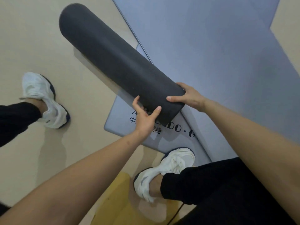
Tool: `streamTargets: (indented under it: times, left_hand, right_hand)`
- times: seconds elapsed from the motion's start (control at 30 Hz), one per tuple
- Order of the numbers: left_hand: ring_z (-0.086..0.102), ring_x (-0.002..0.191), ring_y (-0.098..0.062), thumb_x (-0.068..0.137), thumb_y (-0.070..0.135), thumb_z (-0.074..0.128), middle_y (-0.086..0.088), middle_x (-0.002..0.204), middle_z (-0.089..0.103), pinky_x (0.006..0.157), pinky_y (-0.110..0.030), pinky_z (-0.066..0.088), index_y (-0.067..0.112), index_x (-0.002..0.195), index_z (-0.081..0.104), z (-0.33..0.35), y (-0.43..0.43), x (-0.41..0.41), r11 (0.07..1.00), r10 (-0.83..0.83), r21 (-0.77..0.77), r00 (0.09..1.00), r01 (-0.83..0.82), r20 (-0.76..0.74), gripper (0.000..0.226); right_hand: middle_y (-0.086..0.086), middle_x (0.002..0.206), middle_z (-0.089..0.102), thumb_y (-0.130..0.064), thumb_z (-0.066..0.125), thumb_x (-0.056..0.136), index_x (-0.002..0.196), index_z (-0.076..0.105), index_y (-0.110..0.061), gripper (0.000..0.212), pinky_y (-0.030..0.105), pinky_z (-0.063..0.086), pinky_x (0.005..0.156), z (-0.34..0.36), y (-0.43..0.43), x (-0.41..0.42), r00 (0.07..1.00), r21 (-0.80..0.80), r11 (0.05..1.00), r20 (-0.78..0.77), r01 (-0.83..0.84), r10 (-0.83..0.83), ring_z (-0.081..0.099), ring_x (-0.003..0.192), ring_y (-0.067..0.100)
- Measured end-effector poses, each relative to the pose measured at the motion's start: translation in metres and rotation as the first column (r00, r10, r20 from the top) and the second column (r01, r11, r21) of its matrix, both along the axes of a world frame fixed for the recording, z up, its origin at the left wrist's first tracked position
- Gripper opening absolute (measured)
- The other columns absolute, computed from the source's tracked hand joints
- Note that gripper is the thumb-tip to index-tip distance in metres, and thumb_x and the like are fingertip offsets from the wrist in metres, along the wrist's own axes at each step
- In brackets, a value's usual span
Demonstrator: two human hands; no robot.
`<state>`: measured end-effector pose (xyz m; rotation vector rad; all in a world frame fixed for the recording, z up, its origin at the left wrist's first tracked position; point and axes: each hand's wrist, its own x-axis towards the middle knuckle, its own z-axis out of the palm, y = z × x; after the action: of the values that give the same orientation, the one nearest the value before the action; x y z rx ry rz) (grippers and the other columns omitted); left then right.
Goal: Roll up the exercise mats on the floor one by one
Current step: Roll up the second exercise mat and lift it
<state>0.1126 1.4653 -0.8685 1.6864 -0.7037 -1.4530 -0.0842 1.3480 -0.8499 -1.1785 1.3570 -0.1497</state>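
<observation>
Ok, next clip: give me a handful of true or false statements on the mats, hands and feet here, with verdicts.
1. The dark rolled mat is fully rolled up. True.
2. Only the left hand touches the roll. False: the right hand grips its near end too.
3. The grey mats on the floor are rolled. False: they lie flat.
4. The right shoe is white. True.
5. The printed grey mat has no lettering. False: dark letters show.

beige floor carries 2 overlapping grey-blue mats, a yellow patch and 2 white shoes.
</observation>
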Motion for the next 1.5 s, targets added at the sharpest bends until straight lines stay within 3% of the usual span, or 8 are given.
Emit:
streamTargets:
  times: [0.27,0.53,0.63,0.8,1.0,1.13,1.3,1.5]
  left_hand:
    - [0.043,0.144,-0.003,0.080,0.067,0.069,0.013,0.162,0.039,0.121,-0.038,0.038,0.036,0.163,0.019,0.086,-0.022,0.079,0.991,-0.032,-0.123,0.983,0.054,0.179,0.102]
    - [0.060,0.124,-0.006,0.077,0.077,0.060,0.006,0.136,0.062,0.110,-0.030,0.048,0.034,0.150,0.052,0.222,-0.024,0.148,0.944,-0.030,-0.286,0.905,0.166,0.425,0.085]
    - [0.062,0.118,0.004,0.082,0.071,0.056,0.013,0.128,0.068,0.104,-0.020,0.048,0.033,0.147,0.056,0.274,-0.017,0.165,0.904,-0.099,-0.328,0.882,0.273,0.461,0.075]
    - [0.063,0.122,-0.007,0.104,0.052,0.045,0.014,0.126,0.070,0.109,-0.036,0.048,0.037,0.144,0.058,0.332,0.010,0.173,0.842,-0.203,-0.392,0.891,0.370,0.406,0.045]
    - [0.054,0.133,-0.033,0.101,0.065,0.037,-0.022,0.141,0.051,0.115,-0.045,0.045,0.046,0.150,0.048,0.335,0.041,0.143,0.826,-0.231,-0.381,0.866,0.415,0.443,0.054]
    - [0.058,0.132,-0.009,0.094,0.072,0.044,0.012,0.145,0.060,0.115,-0.043,0.045,0.049,0.149,0.048,0.337,0.017,0.138,0.858,-0.179,-0.386,0.901,0.340,0.396,0.060]
    - [0.042,0.145,-0.031,0.097,0.065,0.043,0.000,0.153,0.054,0.120,-0.058,0.034,0.042,0.152,0.047,0.325,-0.021,0.153,0.882,-0.168,-0.370,0.929,0.292,0.331,0.059]
    - [0.049,0.142,-0.021,0.101,0.061,0.039,0.005,0.148,0.058,0.118,-0.051,0.040,0.043,0.148,0.051,0.335,-0.077,0.155,0.876,-0.159,-0.392,0.935,0.282,0.318,0.052]
  right_hand:
    - [-0.006,0.118,0.071,-0.062,0.062,0.092,0.127,0.061,-0.049,0.037,0.039,0.058,0.091,0.094,0.017,0.062,0.983,0.052,0.995,0.156,0.089,-0.096,0.069,0.106,0.021]
    - [0.016,0.106,0.076,-0.089,0.041,0.083,0.118,0.071,-0.020,0.083,0.042,0.063,0.083,0.185,0.067,0.123,0.912,0.150,0.968,0.330,0.203,-0.243,0.076,0.094,0.031]
    - [0.021,0.106,0.077,-0.086,0.034,0.088,0.131,0.064,-0.021,0.084,0.041,0.061,0.082,0.218,0.096,0.134,0.862,0.151,0.964,0.432,0.220,-0.264,0.076,0.098,0.034]
    - [0.011,0.103,0.072,-0.074,0.039,0.095,0.123,0.072,-0.022,0.068,0.046,0.062,0.090,0.260,0.136,0.132,0.747,0.049,0.894,0.531,0.445,-0.400,0.073,0.095,0.026]
    - [-0.006,0.131,0.071,-0.087,0.042,0.083,0.139,0.062,-0.031,0.081,0.048,0.050,0.110,0.281,0.145,0.138,0.658,-0.050,0.763,0.544,0.644,-0.520,0.066,0.123,0.014]
    - [-0.008,0.149,0.057,-0.102,0.047,0.062,0.150,0.049,-0.034,0.111,0.050,0.040,0.119,0.279,0.135,0.149,0.604,-0.055,0.688,0.534,0.724,-0.592,0.052,0.140,0.016]
    - [-0.008,0.157,0.049,-0.068,0.033,0.101,0.155,0.045,-0.028,0.069,0.034,0.029,0.124,0.293,0.106,0.167,0.620,-0.136,0.640,0.461,0.757,-0.635,0.042,0.146,0.013]
    - [-0.010,0.151,0.055,-0.071,0.036,0.096,0.150,0.053,-0.025,0.073,0.031,0.033,0.122,0.302,0.045,0.177,0.599,-0.209,0.575,0.452,0.791,-0.661,0.047,0.141,0.006]
